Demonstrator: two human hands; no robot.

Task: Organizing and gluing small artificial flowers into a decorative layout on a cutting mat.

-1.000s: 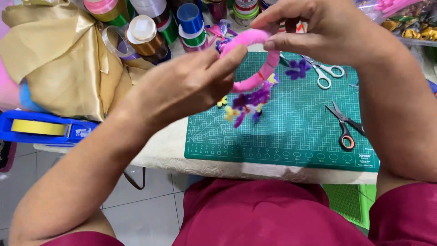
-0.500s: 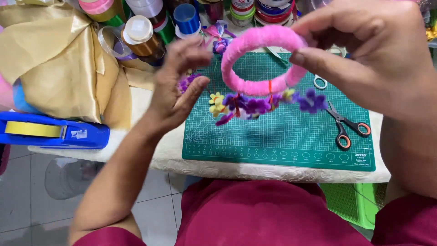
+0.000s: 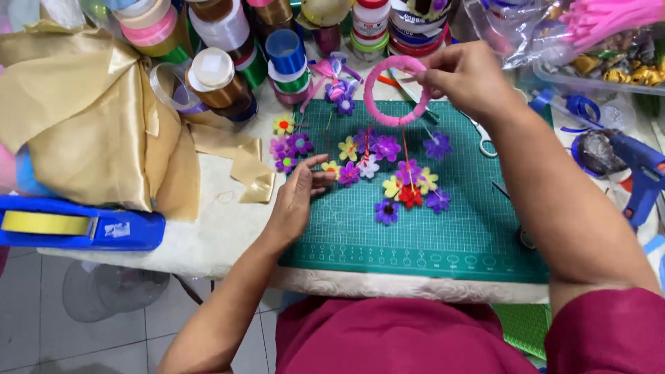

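Counter [image 3: 228, 228], pale cloth, carries everything listed; its near edge runs just below the left wrist.

Gold fabric [image 3: 90, 118], crumpled, lies well to the left of the left hand.

Mat [image 3: 443, 235], green gridded, lies under both hands and reaches to the counter's near edge.

Tape dispenser [image 3: 76, 225], blue with a yellow roll, sits left of the left forearm at the counter's edge.

Ribbon spools [image 3: 215, 69], many colours, stand in a row beyond both hands.

Glue gun [image 3: 641, 170], blue, lies to the right of the right forearm.

Right hand [image 3: 467, 79], fingers pinched shut on the ring's far right rim, holds it raised over the far end of the mat.

Left hand [image 3: 298, 197], open and flat, palm down, holds nothing; its fingertips touch the flowers nearest it.

Ring [image 3: 396, 90], pink-wrapped hoop, is held roughly upright, beyond and right of the left hand.

Scissors [image 3: 485, 138], partly hidden under the right wrist.

Flowers [image 3: 388, 173], felt, purple, yellow, red and white, hang on threads below the ring and spread over the mat between the hands, their strands running from the ring toward the person. The left hand is the nearer one.
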